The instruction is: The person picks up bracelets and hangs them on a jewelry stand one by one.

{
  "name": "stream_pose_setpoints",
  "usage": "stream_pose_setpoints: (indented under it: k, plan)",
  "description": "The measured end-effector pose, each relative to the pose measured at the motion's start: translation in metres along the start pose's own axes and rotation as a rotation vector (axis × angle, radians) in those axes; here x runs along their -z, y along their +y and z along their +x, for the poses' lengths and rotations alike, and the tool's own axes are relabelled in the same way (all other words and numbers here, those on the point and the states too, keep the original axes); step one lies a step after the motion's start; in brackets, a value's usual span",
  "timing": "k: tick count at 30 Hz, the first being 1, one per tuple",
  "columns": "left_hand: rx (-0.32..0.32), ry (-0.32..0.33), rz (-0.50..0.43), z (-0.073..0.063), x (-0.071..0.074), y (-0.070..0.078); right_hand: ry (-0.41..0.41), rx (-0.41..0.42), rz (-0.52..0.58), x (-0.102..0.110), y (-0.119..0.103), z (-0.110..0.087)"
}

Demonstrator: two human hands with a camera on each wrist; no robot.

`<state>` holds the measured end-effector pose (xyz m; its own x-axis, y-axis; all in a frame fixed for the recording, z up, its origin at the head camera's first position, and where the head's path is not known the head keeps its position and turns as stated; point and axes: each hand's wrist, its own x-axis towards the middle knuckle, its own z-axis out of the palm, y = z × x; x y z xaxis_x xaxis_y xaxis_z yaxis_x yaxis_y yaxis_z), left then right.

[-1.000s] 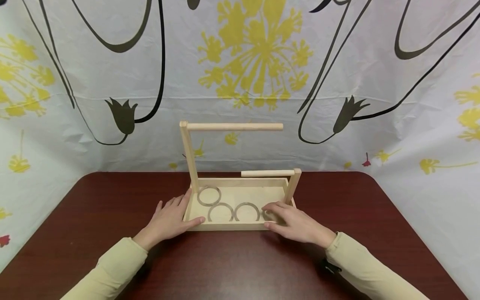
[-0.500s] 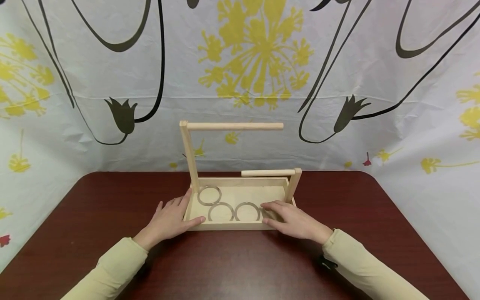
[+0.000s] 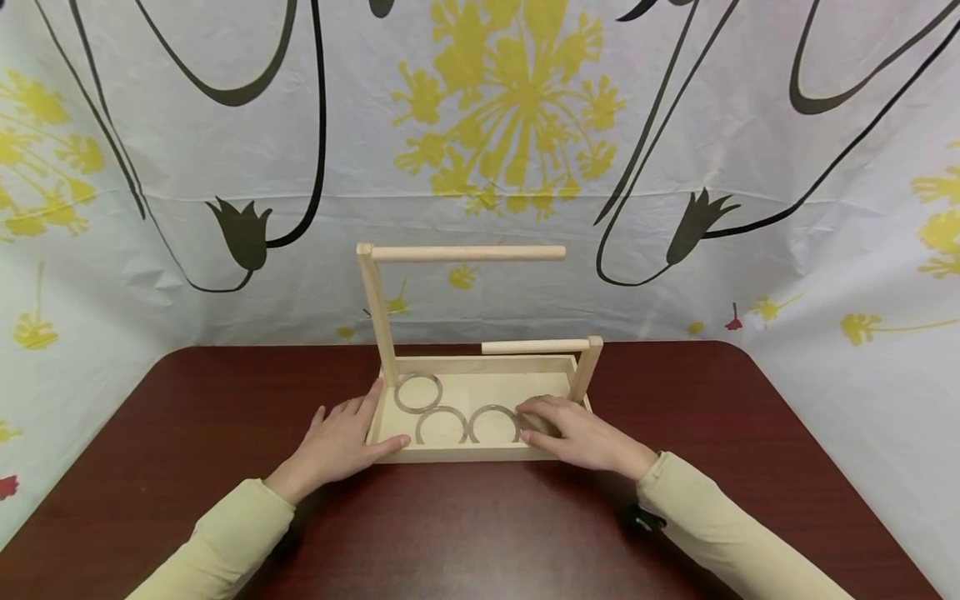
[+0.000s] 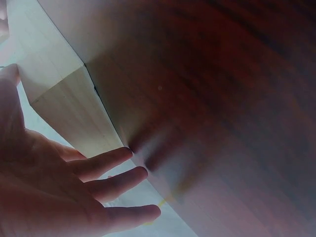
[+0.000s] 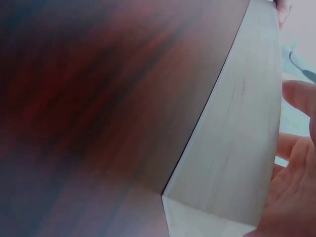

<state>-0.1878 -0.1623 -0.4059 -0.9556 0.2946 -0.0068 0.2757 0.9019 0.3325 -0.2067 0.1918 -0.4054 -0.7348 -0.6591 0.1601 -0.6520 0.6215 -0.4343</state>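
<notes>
A pale wooden tray [image 3: 480,454] holds several grey-brown rings. One ring [image 3: 398,392] lies at its left, another ring [image 3: 419,427] in front of that, and a third ring [image 3: 517,427] right of centre. My left hand [image 3: 337,442] rests against the tray's left end, thumb over the front corner; in the left wrist view its fingers [image 4: 111,160] are straight and spread. At the tray's right front, my right hand [image 3: 588,433] has its fingers bent over a further ring [image 3: 542,423], which appears between finger and thumb. The hand covers most of that ring and its contact.
On the tray's left stands a tall post [image 3: 380,317] with a long dowel [image 3: 468,253] pointing right. A shorter post [image 3: 587,371] on the right carries a dowel [image 3: 534,346] pointing left. The dark red table [image 3: 450,533] ends before a patterned cloth [image 3: 480,167].
My right hand has shifted slightly left over the tray's front, and the ring beneath it shows differently between finger and thumb. My left hand and the tray stay in place.
</notes>
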Motion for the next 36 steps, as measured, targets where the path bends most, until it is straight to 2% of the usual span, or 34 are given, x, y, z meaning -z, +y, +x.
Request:
stream_pose_setpoints:
  k: [8, 19, 23, 36]
  plan:
    - [0.001, 0.002, -0.002, -0.001, 0.0, 0.0, 0.043, -0.018, -0.061, 0.002, 0.006, 0.004]
    - [-0.006, 0.012, -0.001, -0.001, -0.001, -0.001, -0.083, -0.057, -0.1, 0.008, 0.003, 0.014]
    - [-0.003, 0.015, 0.006, -0.001, -0.001, -0.002, -0.099, -0.062, -0.119, 0.009, 0.001, 0.019]
    - [-0.008, 0.0, -0.002, 0.0, -0.002, 0.001, -0.038, -0.116, -0.162, 0.006, -0.001, 0.023]
